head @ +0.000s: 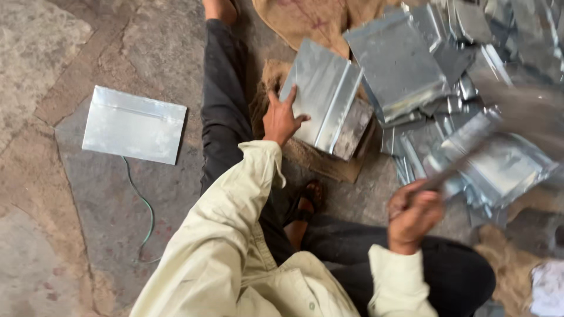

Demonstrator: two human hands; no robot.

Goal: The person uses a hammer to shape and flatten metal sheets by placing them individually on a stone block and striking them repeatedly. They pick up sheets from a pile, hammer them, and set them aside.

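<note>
My left hand (281, 119) presses flat on the near edge of a folded sheet-metal piece (322, 94), which lies on a dark metal block (353, 130). My right hand (412, 216) is closed around the handle of a hammer-like tool (470, 155); the tool is raised and blurred by motion, its head up at the right. I sit on the floor with my legs in dark trousers spread to either side of the block.
A heap of shiny sheet-metal pieces (446, 70) fills the right side. One finished flat piece (134, 124) lies alone on the stone floor to the left, with a thin green wire (145, 211) beside it. Burlap sacking (305, 20) lies under the block.
</note>
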